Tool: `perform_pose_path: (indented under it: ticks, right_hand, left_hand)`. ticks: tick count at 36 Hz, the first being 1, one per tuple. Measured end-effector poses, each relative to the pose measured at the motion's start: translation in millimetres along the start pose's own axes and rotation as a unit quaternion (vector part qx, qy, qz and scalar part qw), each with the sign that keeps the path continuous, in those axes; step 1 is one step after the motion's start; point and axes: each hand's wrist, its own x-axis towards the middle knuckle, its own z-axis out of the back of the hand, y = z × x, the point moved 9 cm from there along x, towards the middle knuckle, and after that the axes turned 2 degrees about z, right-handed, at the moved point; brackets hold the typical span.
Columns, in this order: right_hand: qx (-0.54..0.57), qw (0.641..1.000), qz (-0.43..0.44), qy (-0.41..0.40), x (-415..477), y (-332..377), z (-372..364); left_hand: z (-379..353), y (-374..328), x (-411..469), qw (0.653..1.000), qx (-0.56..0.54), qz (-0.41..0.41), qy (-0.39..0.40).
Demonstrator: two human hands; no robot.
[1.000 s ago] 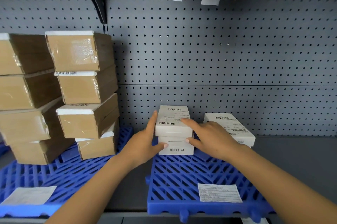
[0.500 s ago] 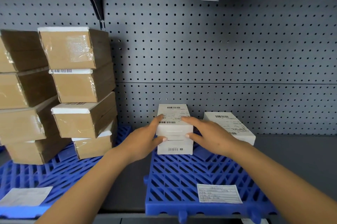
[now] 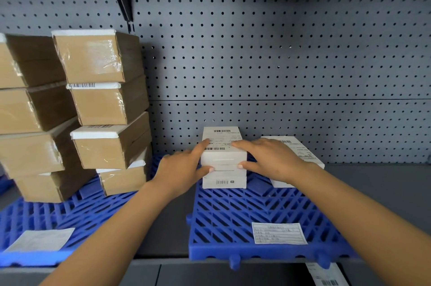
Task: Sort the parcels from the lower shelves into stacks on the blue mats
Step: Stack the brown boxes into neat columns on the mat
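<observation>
Head view puts the white stack (image 3: 224, 180) at the back left corner of the right blue mat (image 3: 245, 222). Your left grip (image 3: 182, 169) and right grip (image 3: 272, 159) both grasp the top white parcel (image 3: 222, 136) from either side. On each, the thumb presses the front face near the seam with the parcel below, and the fingers lie over the printed label on top. Your forearms cross the front edge of the shelf (image 3: 384, 192) low, wrists roughly level and angled toward each other, so the parcel is bracketed evenly. Judge this parcel as light and stiff: a small, flat, hard-cornered carton that should keep its shape under a firm pinch. Its smooth white skin and paper label look slick, so hold it by the side edges and corners, not by flat pressure on the label, and keep it level so it does not skate on the one beneath. It looks squared up with the parcel below, so the placing seems close to done; let go straight outward to avoid dragging it. A lone white parcel (image 3: 300, 147) lies flat just beside the stack along the mat's back edge, partly hidden by your right wrist. The brown parcels (image 3: 102, 104) on the left blue mat (image 3: 70, 215) sit unevenly, so keep your left elbow off them.
</observation>
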Motion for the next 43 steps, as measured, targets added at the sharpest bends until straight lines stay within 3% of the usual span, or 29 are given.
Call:
perform_pose_path:
  ticks: [8, 12, 17, 25, 33, 39, 43]
  right_hand:
    - [0.006, 1.0, -0.006, -0.025, -18, -4, 8]
    - [0.007, 0.999, 0.001, -0.045, -40, -13, 19]
    - [0.016, 0.999, -0.02, -0.027, -72, -46, 16]
    - [0.034, 0.994, -0.102, 0.035, -108, -110, -17]
    - [0.094, 0.984, -0.136, 0.071, -114, -126, -44]
    - [0.108, 0.983, -0.133, 0.07, -109, -121, -48]
    - [0.076, 0.987, -0.123, 0.072, -107, -120, -48]
  left_hand:
    - [26, -13, -7, 0.997, -0.006, -0.009, -0.072]
    - [42, -43, -16, 0.989, -0.01, -0.075, -0.126]
    - [51, -93, -21, 0.979, -0.047, -0.141, -0.137]
    - [27, -163, 1, 0.981, -0.075, -0.17, -0.06]
    - [-37, -192, 19, 0.98, -0.094, -0.092, 0.152]
    - [-52, -184, 31, 0.981, -0.111, -0.037, 0.153]
    - [-49, -183, 31, 0.985, -0.109, -0.043, 0.13]
